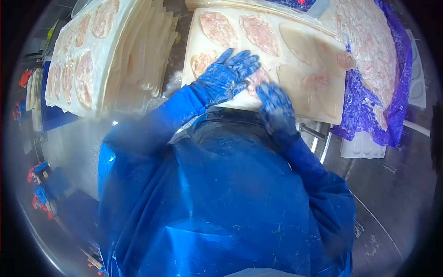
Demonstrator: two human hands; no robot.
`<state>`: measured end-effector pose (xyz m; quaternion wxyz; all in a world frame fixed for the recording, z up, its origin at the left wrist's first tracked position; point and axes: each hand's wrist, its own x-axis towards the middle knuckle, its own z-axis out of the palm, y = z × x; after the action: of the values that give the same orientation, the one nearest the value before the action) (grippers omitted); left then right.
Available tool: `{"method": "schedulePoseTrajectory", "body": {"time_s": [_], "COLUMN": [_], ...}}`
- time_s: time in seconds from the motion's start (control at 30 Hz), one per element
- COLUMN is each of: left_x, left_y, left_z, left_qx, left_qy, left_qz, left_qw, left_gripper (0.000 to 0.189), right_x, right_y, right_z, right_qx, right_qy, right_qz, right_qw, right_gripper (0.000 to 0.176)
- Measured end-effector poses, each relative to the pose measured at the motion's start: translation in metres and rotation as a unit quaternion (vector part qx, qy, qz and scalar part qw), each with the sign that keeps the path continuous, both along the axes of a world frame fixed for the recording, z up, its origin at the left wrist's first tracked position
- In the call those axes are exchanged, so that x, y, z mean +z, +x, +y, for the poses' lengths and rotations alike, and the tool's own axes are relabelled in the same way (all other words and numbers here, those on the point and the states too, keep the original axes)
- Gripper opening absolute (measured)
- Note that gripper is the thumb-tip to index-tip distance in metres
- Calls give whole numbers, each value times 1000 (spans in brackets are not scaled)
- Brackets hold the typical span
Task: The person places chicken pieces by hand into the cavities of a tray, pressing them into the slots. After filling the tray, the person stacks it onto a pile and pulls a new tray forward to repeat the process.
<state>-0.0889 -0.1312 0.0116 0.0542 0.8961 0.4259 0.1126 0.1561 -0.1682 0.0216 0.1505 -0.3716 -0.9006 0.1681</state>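
A pale moulding tray (339, 104) with leaf-shaped hollows lies in front of me. Several hollows hold pale pink minced meat (259, 34); those on the right side are mostly bare, with some meat smeared there. My left hand (228, 76), in a wet blue glove, rests on the tray with its fingers stretched out, beside a meat portion (258, 79) in the near row. From the other side my right hand (277, 104), also gloved, touches this portion with its fingers laid flat. Both hands partly hide that hollow.
Left stands a tall stack of pale trays (138, 55), the outermost filled with meat. A large heap of minced meat (367, 41) lies on purple plastic sheeting (402, 87) at right. Below it is a white moulded tray (364, 147). Metal tubing (325, 145) runs beneath the work tray.
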Motion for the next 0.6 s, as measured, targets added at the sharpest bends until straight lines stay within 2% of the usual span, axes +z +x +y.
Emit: {"method": "schedulePoseTrajectory", "body": {"time_s": [0.03, 0.1, 0.13, 0.17, 0.23, 0.27, 0.3, 0.37, 0.4, 0.43, 0.47, 0.5, 0.57, 0.6], "left_x": [8, 23, 27, 18, 0, -1, -3, 20, 30, 37, 7, 11, 19, 11], "left_y": [4, 15, 24, 29, 30, 24, 19, 30, 44, 61, 74, 79, 80, 82], "left_z": [-2, -14, -20, -20, -11, 1, 8, 5, -1, -7, -18, -16, -10, -8], "left_qx": [-1, 128, 145, 144, 95, 139, 187, 241, 176, 109, 56, 53, 76, 78], "left_qy": [0, 16, -4, -7, -21, -23, 28, 19, -23, -65, -90, -87, -100, -42], "left_qz": [0, -72, -93, -92, -16, -11, -13, -78, -115, -152, -97, -100, -75, -79], "left_qw": [1000, 989, 985, 985, 995, 990, 982, 967, 977, 980, 990, 990, 989, 993], "left_gripper": [60, 63, 68, 68, 70, 70, 72, 75, 77, 78, 79, 79, 80, 75], "right_x": [1, 4, 14, 10, 4, 9, 11, 11, 7, 9, 8, 8, 16, 10], "right_y": [8, 18, 12, 8, 4, 9, 21, 51, 59, 69, 88, 111, 136, 137], "right_z": [-1, -6, 0, 0, 3, -1, -3, -2, 0, 12, 29, 47, 75, 87], "right_qx": [-1, -67, -113, -115, -26, 7, 6, -103, -166, -185, -253, -271, -255, -257], "right_qy": [0, -6, 15, 12, -22, -3, -1, -103, -175, -132, -211, -53, 154, 153], "right_qz": [0, 16, 89, 89, 3, -31, -32, 116, 329, 357, 404, 211, 35, 36], "right_qw": [1000, 998, 989, 989, 999, 999, 999, 982, 913, 906, 853, 938, 954, 953], "right_gripper": [54, 58, 58, 58, 58, 56, 56, 51, 41, 34, 31, 29, 30, 30]}}
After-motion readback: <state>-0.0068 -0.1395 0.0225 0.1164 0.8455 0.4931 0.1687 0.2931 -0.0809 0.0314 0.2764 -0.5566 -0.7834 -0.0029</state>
